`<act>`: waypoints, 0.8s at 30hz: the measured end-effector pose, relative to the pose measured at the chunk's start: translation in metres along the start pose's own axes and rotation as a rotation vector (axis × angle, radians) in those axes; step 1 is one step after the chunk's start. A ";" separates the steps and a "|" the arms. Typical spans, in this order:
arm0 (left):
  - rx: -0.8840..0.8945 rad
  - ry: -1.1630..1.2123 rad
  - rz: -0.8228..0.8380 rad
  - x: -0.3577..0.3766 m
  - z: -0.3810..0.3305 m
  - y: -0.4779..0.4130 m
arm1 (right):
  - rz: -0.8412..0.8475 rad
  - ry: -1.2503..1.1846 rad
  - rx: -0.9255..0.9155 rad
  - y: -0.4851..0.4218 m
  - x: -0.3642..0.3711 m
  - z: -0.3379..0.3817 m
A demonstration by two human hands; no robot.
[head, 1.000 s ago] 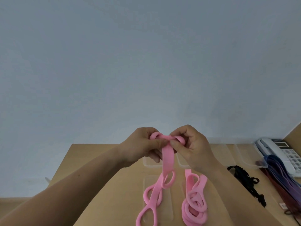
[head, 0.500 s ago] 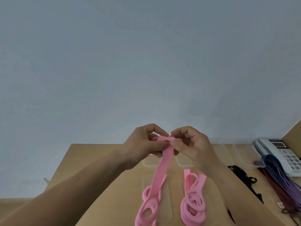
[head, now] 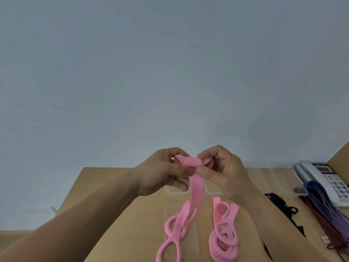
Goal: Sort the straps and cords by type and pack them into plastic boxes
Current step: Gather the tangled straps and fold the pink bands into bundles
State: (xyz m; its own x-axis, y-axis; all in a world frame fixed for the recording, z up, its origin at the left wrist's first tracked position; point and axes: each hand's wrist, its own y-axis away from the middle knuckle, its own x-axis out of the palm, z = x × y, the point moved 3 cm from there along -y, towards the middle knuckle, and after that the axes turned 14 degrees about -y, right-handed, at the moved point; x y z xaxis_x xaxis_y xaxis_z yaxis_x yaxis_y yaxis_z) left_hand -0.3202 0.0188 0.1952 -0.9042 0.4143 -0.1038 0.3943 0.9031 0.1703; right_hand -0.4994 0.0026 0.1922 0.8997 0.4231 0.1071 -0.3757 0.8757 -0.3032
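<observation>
Hands hold one pink strap (head: 196, 188) up over the table (head: 113, 186). The left hand (head: 162, 173) pinches the top of it with thumb and fingers curled in. The right hand (head: 224, 173) pinches the same top part from the other side, with its thumb pressed on the band. The two hands are close together, almost touching. Between them the top of the strap is folded over into a small loop. The rest of it hangs down toward the person and has long holes in it. Its low end runs off the bottom of the picture, over a clear lid (head: 190, 248) that lies flat on the table. I cannot tell if the low end touches the lid. A second pink strap (head: 224, 237) lies in a loose heap on the table, just to the right of the hanging one. Clear boxes (head: 175, 192) sit behind the hands, partly hidden. One more clear box (head: 287, 193) sits farther right. A black cord (head: 283, 207) lies on the table to the right of the right arm. Purple straps (head: 321, 201) lie past it, draped over a white phone (head: 324, 178). Dark red straps (head: 317, 216) lie next to the purple ones. A plain blue-gray wall (head: 170, 72) fills the top of the view.
</observation>
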 end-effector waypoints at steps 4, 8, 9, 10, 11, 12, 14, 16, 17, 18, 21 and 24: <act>0.017 0.006 0.000 0.001 0.000 0.000 | 0.028 0.023 -0.014 -0.001 0.004 -0.002; 0.072 0.007 -0.086 0.000 0.001 -0.001 | 0.018 -0.025 0.013 -0.002 0.003 -0.004; 0.095 -0.004 -0.114 0.000 0.000 -0.002 | 0.010 -0.056 0.037 -0.003 0.002 -0.005; 0.123 -0.022 -0.146 -0.001 0.000 -0.002 | 0.005 -0.086 0.063 -0.004 0.002 -0.007; 0.157 -0.044 -0.179 -0.002 -0.001 -0.003 | 0.003 -0.112 0.092 -0.004 0.002 -0.008; 0.198 -0.072 -0.210 -0.003 -0.001 -0.003 | 0.004 -0.130 0.120 -0.005 0.002 -0.009; 0.268 -0.155 -0.258 -0.005 0.000 -0.003 | 0.001 -0.130 0.169 -0.006 0.004 -0.009; 0.302 -0.245 -0.292 -0.005 0.002 -0.003 | -0.023 -0.080 0.199 -0.009 0.004 -0.008; 0.306 -0.274 -0.306 -0.004 0.004 -0.004 | -0.037 -0.052 0.205 -0.010 0.004 -0.008; 0.299 -0.295 -0.322 -0.005 0.006 -0.004 | -0.045 -0.030 0.200 -0.011 0.004 -0.008; 0.222 -0.296 -0.332 -0.007 0.009 -0.008 | -0.085 -0.009 0.138 -0.012 0.002 -0.007; 0.174 -0.290 -0.275 -0.007 0.010 -0.010 | -0.097 -0.002 0.100 -0.013 0.001 -0.005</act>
State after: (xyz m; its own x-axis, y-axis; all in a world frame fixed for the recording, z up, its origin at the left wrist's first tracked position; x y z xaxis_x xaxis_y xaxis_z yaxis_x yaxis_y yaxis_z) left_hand -0.3158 0.0078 0.1846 -0.9056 0.1481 -0.3974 0.1895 0.9796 -0.0668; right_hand -0.4926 -0.0096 0.1910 0.9324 0.3361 0.1329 -0.3077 0.9311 -0.1958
